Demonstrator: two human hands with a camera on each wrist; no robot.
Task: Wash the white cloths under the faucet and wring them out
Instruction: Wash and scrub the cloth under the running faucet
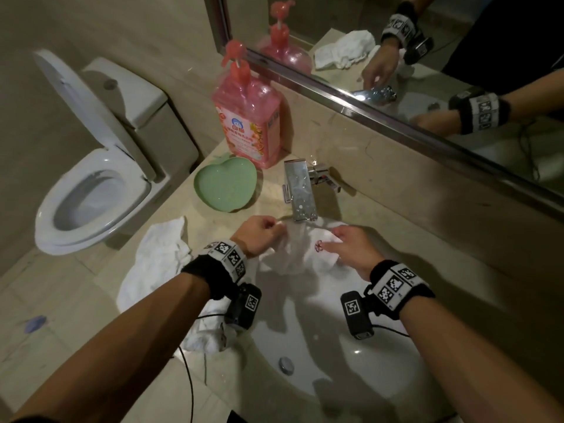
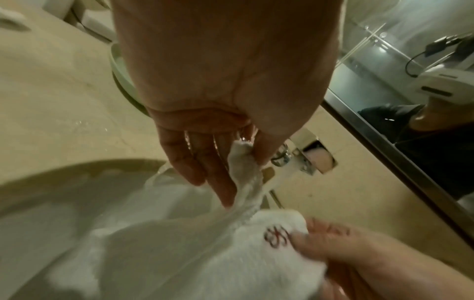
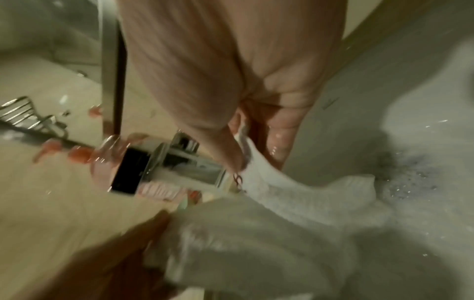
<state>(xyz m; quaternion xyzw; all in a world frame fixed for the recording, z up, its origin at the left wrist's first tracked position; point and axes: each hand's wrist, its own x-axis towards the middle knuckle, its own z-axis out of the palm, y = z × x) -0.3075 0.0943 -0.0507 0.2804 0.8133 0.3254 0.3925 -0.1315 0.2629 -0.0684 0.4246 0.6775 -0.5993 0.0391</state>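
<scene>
The white cloth (image 1: 293, 254) is under the faucet (image 1: 300, 193); left hand (image 1: 259, 235) and right hand (image 1: 354, 251) each pinch an edge.

The pink soap bottle (image 1: 247, 117), behind the faucet (image 1: 300, 190), carries a label reading "白猫"; its smaller print is illegible. The wristbands (image 1: 227, 256) bear square black-and-white coded markers.

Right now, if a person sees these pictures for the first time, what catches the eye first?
Probably the two hands, left hand and right hand, holding a white cloth stretched under water running from the faucet over the sink. Next, the pink soap bottle behind a green heart-shaped dish, and a second white cloth crumpled on the counter, left of the sink.
</scene>
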